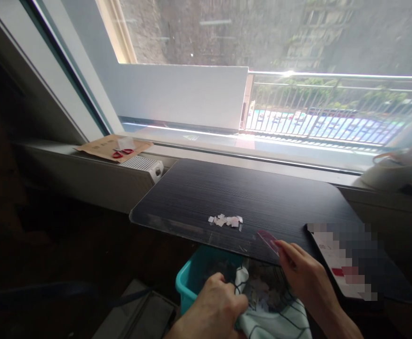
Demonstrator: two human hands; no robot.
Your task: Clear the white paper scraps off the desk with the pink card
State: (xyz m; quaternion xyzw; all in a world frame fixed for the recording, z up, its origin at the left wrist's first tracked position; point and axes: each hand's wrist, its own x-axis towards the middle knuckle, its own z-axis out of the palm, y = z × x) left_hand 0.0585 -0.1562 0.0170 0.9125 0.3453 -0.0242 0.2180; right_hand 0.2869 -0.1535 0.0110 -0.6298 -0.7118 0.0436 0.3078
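My right hand (307,270) pinches a thin, pinkish see-through piece (267,239), flat like a card or strip, its far end over the front edge of the dark table (248,188). A small row of torn paper scraps (227,220) lies on the table to the left of that piece. Below the edge, my left hand (218,301) is closed on the rim of a pale bag (273,325) with dark lines. More paper scraps (262,294) show inside the bag. Beside and behind my left hand stands a teal bin (188,278), its inside mostly in shadow.
A partly blurred-out device with a lit screen (329,254) lies on the table's right side. Red-handled scissors (123,153) rest on a brown envelope (100,146) on the sill, above a white radiator (145,167). A large window spans the back.
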